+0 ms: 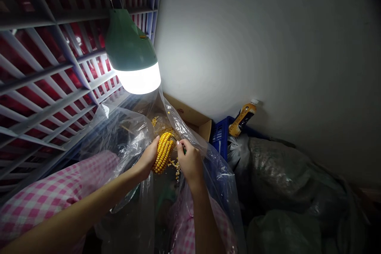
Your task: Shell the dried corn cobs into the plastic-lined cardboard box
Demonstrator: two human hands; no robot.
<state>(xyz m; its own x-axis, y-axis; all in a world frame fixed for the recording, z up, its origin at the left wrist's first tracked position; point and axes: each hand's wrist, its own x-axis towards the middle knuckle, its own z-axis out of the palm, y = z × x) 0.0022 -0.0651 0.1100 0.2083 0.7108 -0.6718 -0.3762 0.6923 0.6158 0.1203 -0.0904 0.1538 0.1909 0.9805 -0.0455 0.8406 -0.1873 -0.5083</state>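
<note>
My left hand (pixel 148 158) grips a yellow corn cob (pixel 164 152) from the left, holding it over an open clear plastic bag (pixel 125 135). My right hand (pixel 189 159) is closed on a small dark-green tool (pixel 184 151) whose shape I cannot make out, pressed against the cob's right side. Loose kernels (pixel 175 164) hang and fall under the cob, and more kernels lie inside the bag behind it.
A lit green lamp (pixel 132 53) hangs just above left. A grey and red slatted crate wall (pixel 44 67) fills the left. A cardboard box (pixel 193 117), a blue crate (pixel 220 135) with a yellow bottle (pixel 242 119), and dark sacks (pixel 276 166) sit to the right against a white wall.
</note>
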